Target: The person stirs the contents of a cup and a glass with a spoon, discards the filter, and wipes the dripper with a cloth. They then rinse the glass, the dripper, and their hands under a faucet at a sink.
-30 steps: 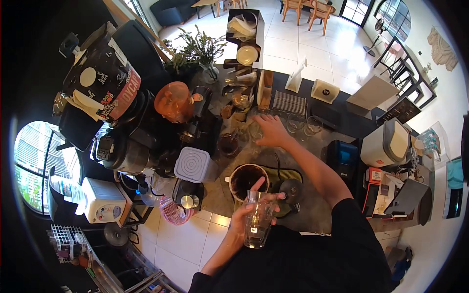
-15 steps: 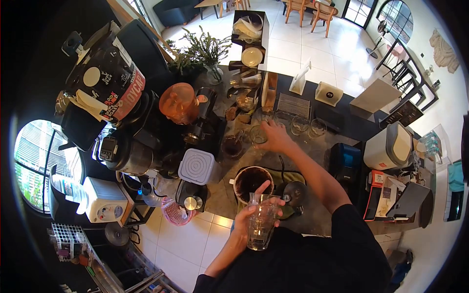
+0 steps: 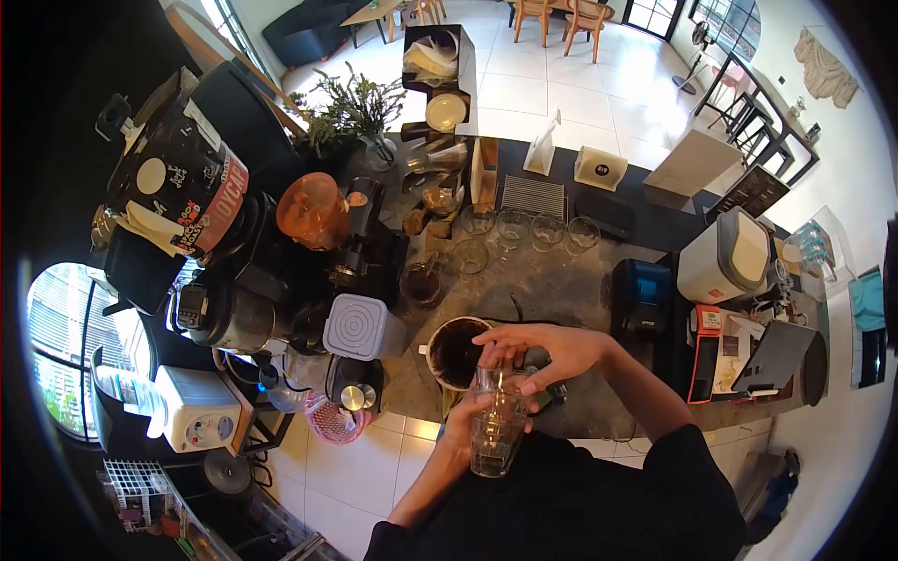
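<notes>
My left hand (image 3: 460, 428) is wrapped round a stack of clear glasses (image 3: 498, 435), held upright near my chest. Over the top of the stack is my right hand (image 3: 538, 355), its fingers curved around the upper rim. Just beyond them, a white tub with dark coffee grounds (image 3: 458, 352) stands on the counter, partly behind my right fingers. Several empty glasses (image 3: 547, 231) stand in a row farther back, with another glass (image 3: 470, 255) in front of them. A glass server with dark liquid (image 3: 422, 284) is to their left.
An orange-hopper grinder (image 3: 314, 213), a lidded grey container (image 3: 358, 326) and a scale with a metal knob (image 3: 354, 396) are on the left. A blue-black device (image 3: 642, 297) and a white bin (image 3: 726, 255) stand right. The counter (image 3: 552, 294) has a cloth near its front edge.
My right hand has come back from the row of glasses to the top of the stack in my left hand. The camera view has shifted slightly.
</notes>
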Available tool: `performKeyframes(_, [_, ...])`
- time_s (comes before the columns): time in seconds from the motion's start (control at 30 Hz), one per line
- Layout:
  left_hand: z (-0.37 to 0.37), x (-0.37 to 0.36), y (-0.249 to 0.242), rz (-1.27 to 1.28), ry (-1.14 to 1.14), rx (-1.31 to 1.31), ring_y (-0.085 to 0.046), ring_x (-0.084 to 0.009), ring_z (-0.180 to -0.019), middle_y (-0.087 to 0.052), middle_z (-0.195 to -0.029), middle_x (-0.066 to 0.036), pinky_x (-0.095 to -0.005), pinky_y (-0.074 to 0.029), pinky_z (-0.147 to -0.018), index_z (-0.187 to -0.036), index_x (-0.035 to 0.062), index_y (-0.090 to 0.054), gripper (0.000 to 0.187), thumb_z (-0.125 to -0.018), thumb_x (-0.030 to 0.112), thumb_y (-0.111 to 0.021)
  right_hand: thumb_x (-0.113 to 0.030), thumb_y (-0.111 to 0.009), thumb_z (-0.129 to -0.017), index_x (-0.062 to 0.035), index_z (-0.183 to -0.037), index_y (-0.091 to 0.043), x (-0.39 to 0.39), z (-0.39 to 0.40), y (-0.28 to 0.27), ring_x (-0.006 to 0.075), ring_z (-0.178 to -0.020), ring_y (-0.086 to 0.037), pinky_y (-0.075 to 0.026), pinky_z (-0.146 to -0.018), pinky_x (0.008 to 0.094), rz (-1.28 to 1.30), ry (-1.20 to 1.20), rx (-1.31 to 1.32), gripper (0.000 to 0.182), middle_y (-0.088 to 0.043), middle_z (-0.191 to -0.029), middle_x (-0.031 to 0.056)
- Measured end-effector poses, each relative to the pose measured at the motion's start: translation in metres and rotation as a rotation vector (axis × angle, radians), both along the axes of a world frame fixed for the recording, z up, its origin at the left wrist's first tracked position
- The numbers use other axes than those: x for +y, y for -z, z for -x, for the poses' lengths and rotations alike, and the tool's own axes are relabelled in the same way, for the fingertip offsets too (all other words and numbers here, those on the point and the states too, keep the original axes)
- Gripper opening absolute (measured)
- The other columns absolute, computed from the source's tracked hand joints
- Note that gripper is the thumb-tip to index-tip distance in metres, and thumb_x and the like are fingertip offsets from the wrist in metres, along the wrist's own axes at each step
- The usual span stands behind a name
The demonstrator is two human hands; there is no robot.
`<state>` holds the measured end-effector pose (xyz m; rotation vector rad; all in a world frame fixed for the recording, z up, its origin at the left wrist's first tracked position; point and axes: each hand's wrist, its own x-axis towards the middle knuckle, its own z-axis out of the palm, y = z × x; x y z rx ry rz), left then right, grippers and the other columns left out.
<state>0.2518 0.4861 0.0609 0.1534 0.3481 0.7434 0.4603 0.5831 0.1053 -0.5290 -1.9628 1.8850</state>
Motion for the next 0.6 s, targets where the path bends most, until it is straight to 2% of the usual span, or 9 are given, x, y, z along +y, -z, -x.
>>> performKeyframes(0.07, [-0.001, -0.001, -0.008, -0.011, -0.018, -0.021, -0.063, -0.0352, -0.101, -0.057, -0.123, -0.021, -0.0457, -0.058, -0.076, -0.146, 0.0111, -0.033, 0.080, -0.080, 0.034, -0.073, -0.026, -0.078, -0.083, -0.0104, -0.149, -0.038, -0.007, 0.003, 0.000, 0.0159, -0.101, -0.059, -0.050, -0.087, 0.0316, 0.148, 0.046, -0.007, 0.080, -0.061, -0.120, 0.0087])
performKeyframes(0.2, [0.001, 0.001, -0.013, -0.042, -0.008, -0.095, -0.063, -0.0345, -0.101, -0.054, -0.128, -0.027, -0.0469, -0.058, -0.076, -0.152, 0.0175, -0.025, 0.088, -0.080, 0.035, -0.073, -0.023, -0.078, -0.082, -0.0102, -0.148, -0.038, -0.004, 0.005, -0.008, 0.0159, -0.101, -0.059, -0.051, -0.086, 0.0306, 0.179, 0.060, 0.051, 0.078, -0.061, -0.120, 0.0094])
performKeyframes(0.33, [0.003, 0.002, -0.009, -0.201, -0.034, -0.080, -0.063, -0.0333, -0.099, -0.051, -0.132, -0.030, -0.0465, -0.057, -0.077, -0.157, 0.0203, -0.017, 0.095, -0.081, 0.038, -0.071, -0.019, -0.079, -0.080, -0.0089, -0.145, -0.042, 0.022, -0.017, -0.009, 0.0155, -0.101, -0.059, -0.051, -0.082, 0.0289, 0.245, 0.442, 0.310, 0.075, -0.059, -0.120, 0.0072])
performKeyframes(0.37, [0.003, 0.001, -0.010, -0.201, -0.037, -0.081, -0.063, -0.0333, -0.099, -0.051, -0.132, -0.030, -0.0465, -0.057, -0.077, -0.157, 0.0203, -0.017, 0.095, -0.081, 0.038, -0.071, -0.019, -0.079, -0.080, -0.0089, -0.145, -0.042, 0.031, -0.024, -0.013, 0.0155, -0.101, -0.059, -0.051, -0.082, 0.0289, 0.245, 0.439, 0.309, 0.075, -0.059, -0.120, 0.0072])
performKeyframes(0.43, [0.002, 0.000, -0.013, -0.228, -0.087, -0.011, -0.063, -0.0326, -0.097, -0.051, -0.133, -0.030, -0.0459, -0.057, -0.077, -0.158, 0.0216, -0.014, 0.096, -0.081, 0.040, -0.069, -0.034, -0.083, -0.074, -0.0111, -0.144, -0.042, 0.047, -0.035, -0.021, 0.0145, -0.099, -0.060, -0.050, -0.086, 0.0297, -0.006, 0.781, 0.161, 0.084, -0.057, -0.117, 0.0057])
performKeyframes(0.47, [0.003, -0.001, -0.012, -0.228, -0.090, -0.013, -0.063, -0.0326, -0.097, -0.051, -0.133, -0.030, -0.0459, -0.057, -0.077, -0.158, 0.0216, -0.014, 0.096, -0.081, 0.040, -0.069, -0.034, -0.083, -0.074, -0.0111, -0.144, -0.042, 0.058, -0.038, -0.016, 0.0145, -0.099, -0.060, -0.050, -0.086, 0.0297, -0.007, 0.778, 0.159, 0.084, -0.057, -0.117, 0.0057])
performKeyframes(0.53, [0.005, -0.002, -0.009, -0.203, -0.085, -0.009, -0.064, -0.0325, -0.096, -0.052, -0.131, -0.030, -0.0449, -0.057, -0.079, -0.158, 0.0198, -0.015, 0.094, -0.082, 0.040, -0.068, -0.033, -0.084, -0.073, -0.0125, -0.136, -0.046, 0.081, -0.043, 0.015, 0.0159, -0.101, -0.058, -0.049, -0.082, 0.0321, -0.312, 0.853, -0.131, 0.077, -0.053, -0.115, 0.0055])
performKeyframes(0.57, [0.005, -0.003, -0.009, -0.205, -0.083, -0.010, -0.064, -0.0325, -0.096, -0.052, -0.131, -0.030, -0.0449, -0.057, -0.079, -0.158, 0.0198, -0.015, 0.094, -0.082, 0.040, -0.068, -0.033, -0.084, -0.073, -0.0125, -0.136, -0.046, 0.087, -0.042, 0.029, 0.0159, -0.101, -0.058, -0.049, -0.082, 0.0321, -0.313, 0.855, -0.131, 0.077, -0.053, -0.115, 0.0055])
performKeyframes(0.6, [0.005, -0.003, -0.008, -0.191, -0.077, 0.006, -0.064, -0.0326, -0.096, -0.054, -0.129, -0.029, -0.0444, -0.056, -0.080, -0.157, 0.0187, -0.016, 0.094, -0.083, 0.041, -0.069, -0.031, -0.085, -0.072, -0.0118, -0.129, -0.048, 0.093, -0.039, 0.042, 0.0201, -0.101, -0.058, -0.049, -0.082, 0.0350, -0.446, 0.810, -0.301, 0.070, -0.052, -0.113, 0.0069])
